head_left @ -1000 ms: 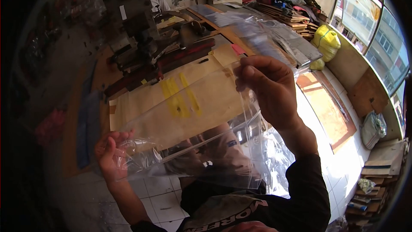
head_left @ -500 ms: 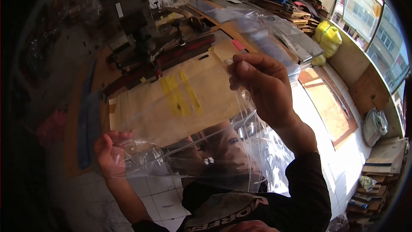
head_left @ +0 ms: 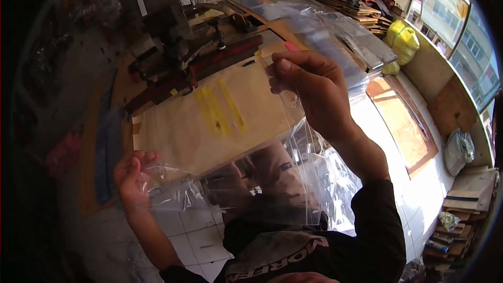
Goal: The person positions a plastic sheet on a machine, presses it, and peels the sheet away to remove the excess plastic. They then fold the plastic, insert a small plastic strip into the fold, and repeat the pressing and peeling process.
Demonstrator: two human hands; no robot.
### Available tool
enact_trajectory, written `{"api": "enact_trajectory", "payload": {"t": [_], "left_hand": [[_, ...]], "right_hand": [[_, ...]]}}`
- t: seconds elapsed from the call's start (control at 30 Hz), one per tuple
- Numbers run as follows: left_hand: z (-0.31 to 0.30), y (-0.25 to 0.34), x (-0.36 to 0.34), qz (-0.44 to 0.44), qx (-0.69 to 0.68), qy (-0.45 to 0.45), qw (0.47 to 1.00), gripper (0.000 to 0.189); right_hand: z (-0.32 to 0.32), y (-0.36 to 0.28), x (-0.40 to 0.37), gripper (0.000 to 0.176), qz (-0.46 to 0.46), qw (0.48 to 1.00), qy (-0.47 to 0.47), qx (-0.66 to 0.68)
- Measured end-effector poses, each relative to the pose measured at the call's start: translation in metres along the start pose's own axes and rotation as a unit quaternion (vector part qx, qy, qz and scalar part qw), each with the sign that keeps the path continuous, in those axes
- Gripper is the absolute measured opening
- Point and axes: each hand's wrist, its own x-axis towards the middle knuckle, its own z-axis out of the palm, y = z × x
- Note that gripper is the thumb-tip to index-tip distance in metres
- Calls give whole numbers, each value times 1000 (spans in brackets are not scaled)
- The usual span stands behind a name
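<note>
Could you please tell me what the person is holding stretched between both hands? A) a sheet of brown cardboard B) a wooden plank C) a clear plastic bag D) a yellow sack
C: the left hand and the right hand each pinch an end of the clear plastic bag, and the things behind it show through.

Press machine [head_left: 157,31] — yellow sack [head_left: 402,43]
</note>
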Motion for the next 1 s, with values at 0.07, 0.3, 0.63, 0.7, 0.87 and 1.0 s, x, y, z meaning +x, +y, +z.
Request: {"api": "enact_trajectory", "payload": {"t": [0.07,0.3,0.63,0.7,0.87,1.0], "left_hand": [[16,28,4,-14,141,-41,989,32],[81,63,24,55,336,-166,926,46],[125,41,35,22,225,-97,969,18],[125,40,38,23,231,-94,968,17],[122,38,47,10,229,-117,966,17],[116,33,56,33,251,-143,957,18]], "right_hand": [[2,0,4,17,1,1000,-3,-17],[35,9,12,17,61,984,-127,-105],[61,19,27,20,92,962,-211,-150],[61,21,29,19,95,962,-209,-147],[62,32,39,18,93,974,-179,-107],[61,38,44,18,103,977,-167,-87]]}}
